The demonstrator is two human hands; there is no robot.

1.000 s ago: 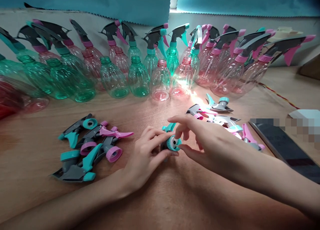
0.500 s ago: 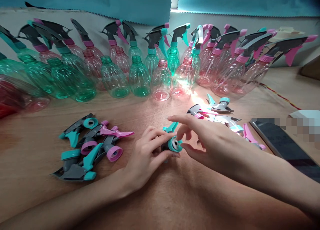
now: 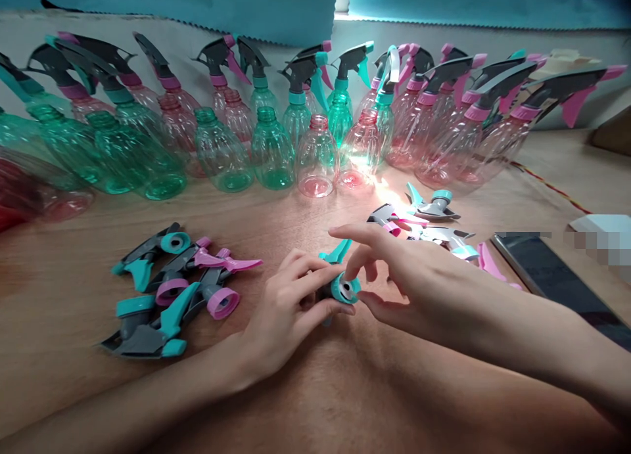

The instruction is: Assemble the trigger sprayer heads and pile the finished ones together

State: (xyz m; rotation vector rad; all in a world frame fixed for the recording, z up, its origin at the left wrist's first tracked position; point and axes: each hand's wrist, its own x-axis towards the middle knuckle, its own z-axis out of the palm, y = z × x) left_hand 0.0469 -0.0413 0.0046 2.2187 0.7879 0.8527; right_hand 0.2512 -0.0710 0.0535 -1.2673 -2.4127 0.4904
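Tilted a little higher than a second ago, the teal trigger shows the piece turning between the fingers, so the work is still on this one part. Across the counter [image 3: 345, 395], bottles [image 3: 271, 155] line the back, with a left pile [image 3: 172, 290] and a right pile [image 3: 434, 221] of loose sprayer tops. The left hand [image 3: 283, 313] clasps the spray head [image 3: 340, 288] just above the counter at the centre, and the right hand [image 3: 414, 280] pinches its teal collar.

We've got two slim bare forearms [image 3: 148, 395] in shot, left hand [image 3: 283, 309] and right hand [image 3: 409, 283] bare as well.
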